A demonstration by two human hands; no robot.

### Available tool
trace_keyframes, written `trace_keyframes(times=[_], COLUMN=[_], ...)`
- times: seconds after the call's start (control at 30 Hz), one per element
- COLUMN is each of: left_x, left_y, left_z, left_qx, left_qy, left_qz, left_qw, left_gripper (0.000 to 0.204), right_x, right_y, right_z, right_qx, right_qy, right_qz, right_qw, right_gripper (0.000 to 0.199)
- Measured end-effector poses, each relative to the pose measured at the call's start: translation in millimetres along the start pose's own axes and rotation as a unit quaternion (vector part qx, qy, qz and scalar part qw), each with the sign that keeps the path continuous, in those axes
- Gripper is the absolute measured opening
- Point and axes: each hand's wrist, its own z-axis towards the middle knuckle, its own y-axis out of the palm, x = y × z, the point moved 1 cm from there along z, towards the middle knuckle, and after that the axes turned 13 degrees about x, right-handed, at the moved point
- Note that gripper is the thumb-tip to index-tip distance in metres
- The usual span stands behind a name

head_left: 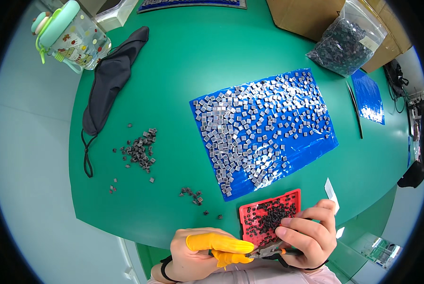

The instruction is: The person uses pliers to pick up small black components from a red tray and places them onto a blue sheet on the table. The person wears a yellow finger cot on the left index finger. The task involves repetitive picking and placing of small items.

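Yellow coverings wrap the thumb and forefinger of my left hand [205,251], which pinch together by the front edge of the table. What they hold, if anything, is too small to name. Their tips meet the metal jaws of a pair of pliers [268,251]. Its orange-and-black handle lies in my right hand [311,234], the fingers curled around it. My right fingertips reach over a red tray [243,222] of small black parts [271,217], touching or hovering close above them; I cannot tell which.
Small square metal pieces [221,137] cover much of a blue sheet [311,146]. Dark loose parts [140,150] lie in heaps at left. Around them are a black cloth pouch [110,85], a bottle [77,42], a filled plastic bag [347,45], a cardboard box [297,19] and tweezers [355,111].
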Motion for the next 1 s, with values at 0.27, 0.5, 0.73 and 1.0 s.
trace_keyframes(times=[0.27,0.5,0.73,1.0], left_x=[-4.0,-9.4,9.7,21.4], left_y=[-2.4,-6.1,0.6,6.2], left_z=[-4.4,-3.4,1.1,2.5], left_qx=[-0.012,-0.057,-0.016,-0.027], left_qy=[-0.02,-0.007,0.07,0.062], left_qz=[-0.044,0.004,0.07,0.126], left_qw=[0.999,0.998,0.995,0.99], left_gripper=[0.017,0.024,0.015,0.013], right_x=[0.0,1.9,4.3,6.2], right_y=[0.3,0.4,0.6,-2.2], right_z=[1.7,0.2,-0.8,-2.3], right_qx=[-0.008,-0.009,-0.01,0.001], right_qy=[-0.002,-0.006,-0.018,-0.005], right_qz=[0.003,-0.003,-0.007,-0.005], right_qw=[1.0,1.0,1.0,1.0], right_gripper=[0.044,0.046,0.044,0.042])
